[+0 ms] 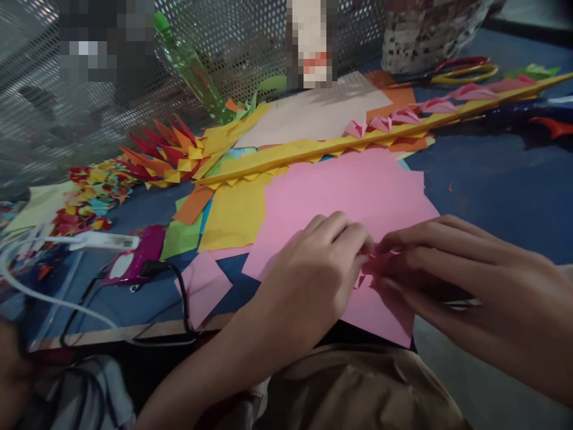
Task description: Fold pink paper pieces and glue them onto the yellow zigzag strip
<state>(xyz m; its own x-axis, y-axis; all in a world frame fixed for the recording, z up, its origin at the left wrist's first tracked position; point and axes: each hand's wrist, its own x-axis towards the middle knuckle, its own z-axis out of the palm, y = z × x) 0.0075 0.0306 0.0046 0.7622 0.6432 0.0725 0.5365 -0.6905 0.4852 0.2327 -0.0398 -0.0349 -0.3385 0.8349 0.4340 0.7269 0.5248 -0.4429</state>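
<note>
Over the pink paper sheets (331,185), my left hand (308,269) and my right hand (465,269) meet fingertip to fingertip. Both are closed on one small folded piece of pink paper (371,264), mostly covered by the fingers. Behind the sheets lies a long yellow folded paper strip (358,142) with zigzag edges. Several pink folded paper pieces (405,115) sit along its far side. A small pink paper square (206,286) rests near the table edge, left of my left forearm. Yellow paper (235,212) shows from under the pink sheets.
A purple device (134,257) with white and black cables sits on the blue table at left. Behind it are red and orange paper spikes (165,149) and small coloured folded pieces (96,200). A green bottle (192,68), scissors (465,73) and a basket (425,42) stand or lie farther back.
</note>
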